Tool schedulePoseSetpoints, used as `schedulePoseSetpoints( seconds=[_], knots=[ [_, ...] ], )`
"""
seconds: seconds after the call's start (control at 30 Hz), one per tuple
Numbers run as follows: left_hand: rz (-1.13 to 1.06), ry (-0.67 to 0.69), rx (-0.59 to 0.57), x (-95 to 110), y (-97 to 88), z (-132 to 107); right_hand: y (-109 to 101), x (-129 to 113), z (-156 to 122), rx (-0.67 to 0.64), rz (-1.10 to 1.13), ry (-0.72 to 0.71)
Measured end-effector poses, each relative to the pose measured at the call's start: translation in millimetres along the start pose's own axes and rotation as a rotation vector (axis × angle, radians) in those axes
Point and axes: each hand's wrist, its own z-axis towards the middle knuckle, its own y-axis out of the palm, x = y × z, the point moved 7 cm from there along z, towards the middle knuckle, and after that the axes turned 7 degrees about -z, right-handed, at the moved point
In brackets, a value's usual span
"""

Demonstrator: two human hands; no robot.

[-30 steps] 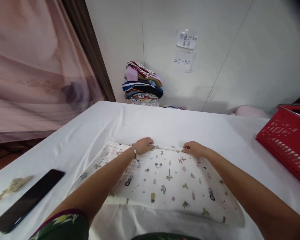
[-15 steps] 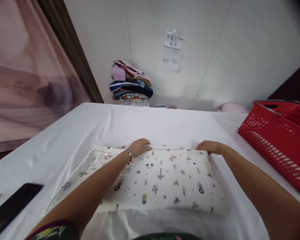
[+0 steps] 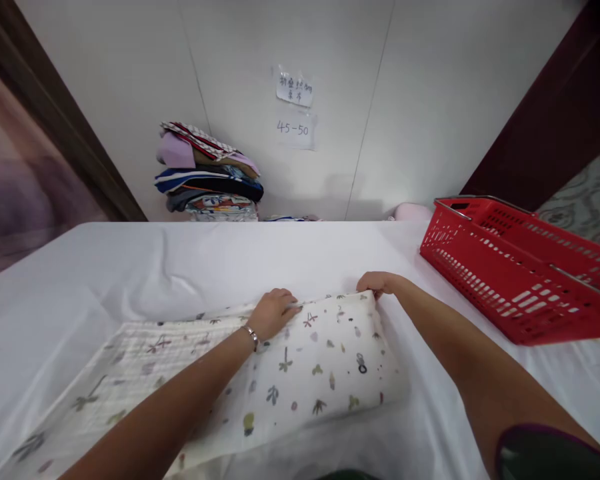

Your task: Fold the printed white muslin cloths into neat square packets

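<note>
Lying lengthwise left to right, patterned cloth (image 3: 305, 373), far edge pinched in both hands (image 3: 270, 315) (image 3: 379, 283)

The printed cloth (image 3: 325, 373) looks like soft, matt cotton, fairly smooth on its right part and crinkled in a fine grid toward the left. Beneath it, the white table cover (image 3: 290, 260) is fabric with a faint satiny sheen, rumpled at left. On the right, the red basket (image 3: 485, 277) is smooth, slightly glossy plastic with a thin metal handle (image 3: 453, 209). The bracelet (image 3: 251, 336) is shiny metal. Far off, paper notes (image 3: 296, 130) sit on a smooth, mostly matt wall (image 3: 420, 100).
</note>
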Motion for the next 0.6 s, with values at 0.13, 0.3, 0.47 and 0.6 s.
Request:
schedulePoseSetpoints(
  seconds=[0.13,0.3,0.47,0.6],
  knots=[
    [0.052,0.035,-0.016,11,7.3,2,2,10,2,0.035,0.056,0.031],
    [0.082,0.140,-0.061,26,11.5,4,0,11,-4,0.141,0.061,0.017],
    [0.083,0.108,-0.060,27,8.3,-2,-4,-3,-30,0.327,-0.052,-0.073],
    [0.079,0.013,-0.098,9,-3.6,-21,19,-48,-57,0.525,-0.342,-0.460]
  ],
)
